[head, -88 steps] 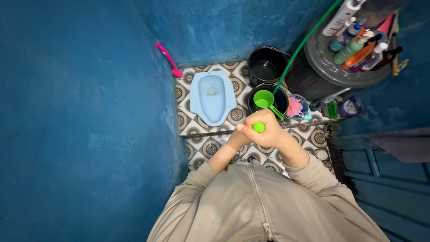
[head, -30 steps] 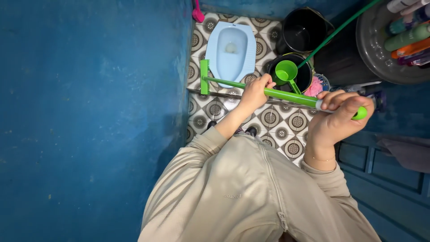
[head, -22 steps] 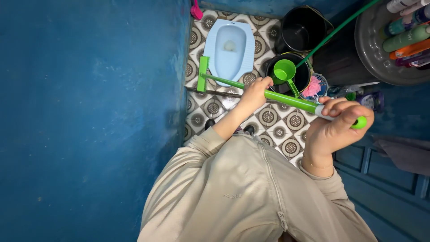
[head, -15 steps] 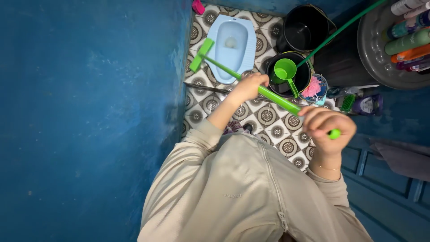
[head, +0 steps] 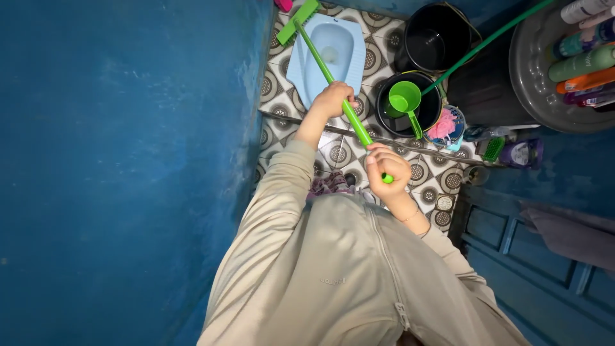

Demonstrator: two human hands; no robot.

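Note:
I hold a long green floor brush (head: 320,61) with both hands. My left hand (head: 332,100) grips the middle of its handle, over the near end of the light blue squat toilet (head: 338,54). My right hand (head: 387,170) is closed around the handle's top end, close to my chest. The green brush head (head: 298,13) rests on the patterned floor tiles (head: 338,154) at the far left corner of the toilet, next to the blue wall.
Two black buckets (head: 434,32) stand right of the toilet; the nearer one holds a green dipper (head: 404,102). A green hose (head: 487,41) crosses above them. Bottles lie on a grey round lid (head: 535,70) at right. A blue door (head: 544,256) is at lower right.
The brush head swung from the step in front of the toilet to its far left corner. My right hand dropped from out at the right to near my chest.

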